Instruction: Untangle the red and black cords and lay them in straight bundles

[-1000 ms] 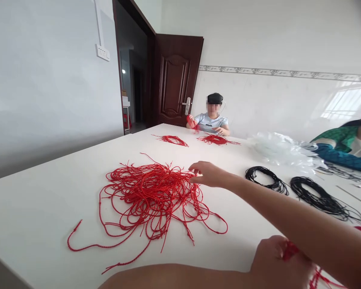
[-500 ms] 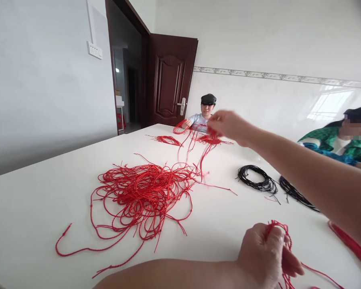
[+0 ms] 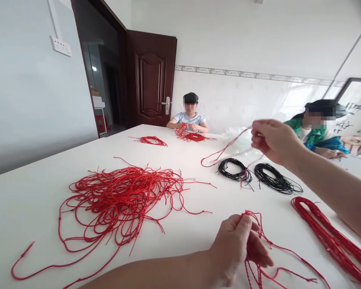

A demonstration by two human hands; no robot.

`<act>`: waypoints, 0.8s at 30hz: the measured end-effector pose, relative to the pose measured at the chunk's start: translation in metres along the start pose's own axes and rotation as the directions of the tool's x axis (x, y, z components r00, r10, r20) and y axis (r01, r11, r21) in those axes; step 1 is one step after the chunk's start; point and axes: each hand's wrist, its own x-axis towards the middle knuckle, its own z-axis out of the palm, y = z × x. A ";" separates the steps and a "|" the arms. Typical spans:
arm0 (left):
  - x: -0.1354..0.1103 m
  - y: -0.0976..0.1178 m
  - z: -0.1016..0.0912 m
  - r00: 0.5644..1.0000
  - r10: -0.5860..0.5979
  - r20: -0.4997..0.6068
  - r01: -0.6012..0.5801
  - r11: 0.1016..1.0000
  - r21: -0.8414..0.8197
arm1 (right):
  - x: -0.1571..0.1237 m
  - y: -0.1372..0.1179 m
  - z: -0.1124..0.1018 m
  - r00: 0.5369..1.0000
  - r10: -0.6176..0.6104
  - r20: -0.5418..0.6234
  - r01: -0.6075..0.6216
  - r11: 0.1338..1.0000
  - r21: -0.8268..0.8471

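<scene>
Where the right hand sits: right hand point(image 3: 273, 140) is raised above the counter point(image 3: 33, 200), up and to the right of the red tangle point(image 3: 120, 200), well apart from it.
Right hand grip: fingers are pinched closed on the upper end of a single red cord point(image 3: 224, 147).
Single red cord: it slopes down from the pinch towards the far right edge of the red tangle, and its low end curls just above or on the counter; I cannot tell which.
Left hand: left hand point(image 3: 237, 247) is low and near the camera, to the right of the red tangle, with its fist closed around a bunch of red cords point(image 3: 255, 224).
Bunch of red cords: loops stick up out of the fist, and loose ends trail on the counter away from the red tangle.
Red tangle: a wide, loose heap of cords spread flat on the counter, with stray ends running off its near left side.
Black coils: two coils point(image 3: 234, 170) point(image 3: 275, 180) lie side by side to the right of the red tangle, below the raised hand.
Straight red bundle: bundle point(image 3: 331, 237) lies further right of the red tangle than the black coils.
Small red piles: two piles point(image 3: 150, 140) point(image 3: 192, 136) lie beyond the red tangle, the second in front of a seated person point(image 3: 189, 118).
Second person: sleeve point(image 3: 315, 134) shows far right of the red tangle.
</scene>
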 end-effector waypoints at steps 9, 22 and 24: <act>-0.001 0.008 0.000 0.999 -0.033 -0.037 0.027 0.988 -0.152 | -0.068 0.043 -0.064 0.900 0.391 0.194 -0.358 0.915 -0.184; 0.006 0.007 -0.002 0.995 -0.079 -0.065 0.055 0.948 -0.314 | -0.073 0.042 0.067 0.712 0.079 0.698 0.468 0.687 -0.556; 0.006 0.005 -0.002 0.997 -0.050 -0.066 0.031 0.965 -0.262 | -0.055 0.058 0.110 0.715 0.040 0.698 0.469 0.713 -0.521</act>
